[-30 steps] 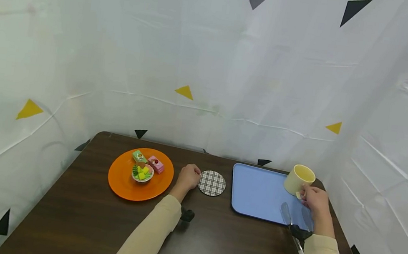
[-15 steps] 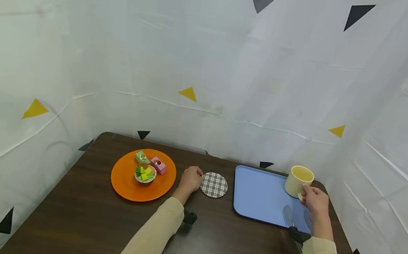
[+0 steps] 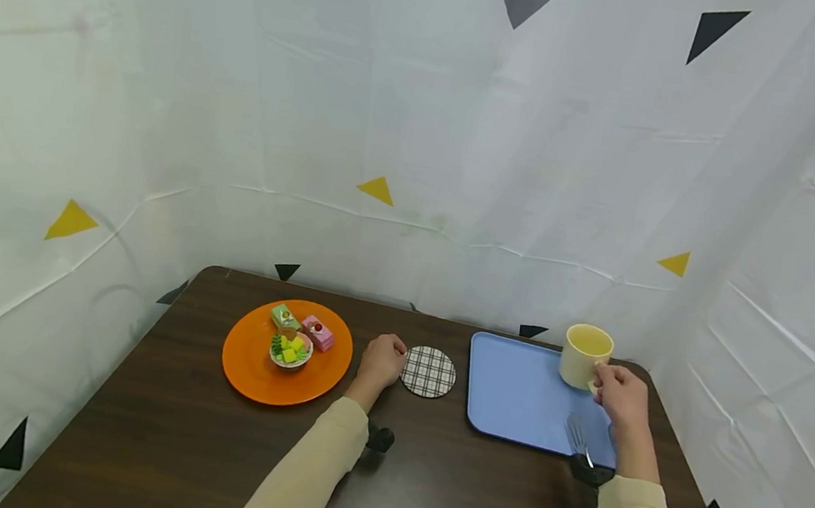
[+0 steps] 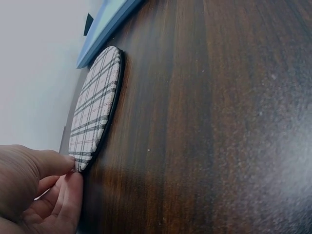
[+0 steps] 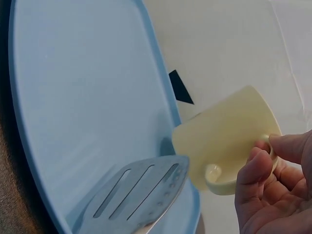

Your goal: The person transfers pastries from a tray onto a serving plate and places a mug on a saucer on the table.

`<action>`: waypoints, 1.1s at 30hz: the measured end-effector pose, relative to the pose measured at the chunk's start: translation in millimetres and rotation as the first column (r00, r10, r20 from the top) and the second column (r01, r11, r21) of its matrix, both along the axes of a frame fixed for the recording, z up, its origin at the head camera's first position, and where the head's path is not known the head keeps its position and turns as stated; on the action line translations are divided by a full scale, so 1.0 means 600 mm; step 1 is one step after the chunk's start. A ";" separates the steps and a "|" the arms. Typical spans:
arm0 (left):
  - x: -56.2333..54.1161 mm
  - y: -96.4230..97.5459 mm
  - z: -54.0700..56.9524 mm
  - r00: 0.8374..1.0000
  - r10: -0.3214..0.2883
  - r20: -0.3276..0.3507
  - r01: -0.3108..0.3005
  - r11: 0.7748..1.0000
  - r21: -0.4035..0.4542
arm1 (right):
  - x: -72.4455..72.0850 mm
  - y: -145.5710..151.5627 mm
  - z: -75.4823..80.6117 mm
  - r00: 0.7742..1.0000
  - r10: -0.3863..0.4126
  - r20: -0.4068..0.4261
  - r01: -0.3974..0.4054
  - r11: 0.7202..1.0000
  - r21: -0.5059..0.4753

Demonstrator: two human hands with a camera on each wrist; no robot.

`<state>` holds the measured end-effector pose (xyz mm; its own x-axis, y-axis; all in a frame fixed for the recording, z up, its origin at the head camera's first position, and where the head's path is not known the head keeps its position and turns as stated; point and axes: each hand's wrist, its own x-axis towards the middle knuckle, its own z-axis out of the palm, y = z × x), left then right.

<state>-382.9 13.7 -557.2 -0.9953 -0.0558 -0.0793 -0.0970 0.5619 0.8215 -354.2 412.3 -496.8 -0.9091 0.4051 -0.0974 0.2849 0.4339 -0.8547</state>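
My right hand [image 3: 621, 393] grips the handle of a pale yellow mug [image 3: 580, 362] over the back right of a blue tray [image 3: 513, 388]. In the right wrist view thumb and fingers close round the mug's handle [image 5: 224, 187]; whether its base touches the tray I cannot tell. A slotted metal turner [image 5: 141, 192] lies over the tray's near right part, its handle hidden by the right wrist. My left hand [image 3: 382, 358] pinches the left edge of a round checked coaster [image 4: 95, 109], thumb on top and fingers at the rim. The coaster lies on the table.
An orange plate [image 3: 247, 366] stands left of my left hand. On it are a small bowl of toy salad [image 3: 291, 350], a green toy cake [image 3: 285, 316] and a pink one [image 3: 318, 332]. The dark wooden table [image 3: 202, 465] ends at a white patterned curtain [image 3: 430, 122].
The mug has moved left over the tray with my right hand. My left hand stays at the coaster. The whole head view has shifted slightly.
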 end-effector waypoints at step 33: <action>0.000 0.009 -0.006 0.999 0.036 0.000 -0.036 0.998 -0.049 | 0.015 -0.130 0.105 0.929 0.325 -0.178 -0.348 0.930 -0.121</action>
<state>-382.7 19.2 -560.7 -0.9925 -0.0956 -0.0766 -0.1188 0.5972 0.7932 -345.2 334.6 -433.7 -0.9978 0.0645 0.0178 0.0057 0.3469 -0.9379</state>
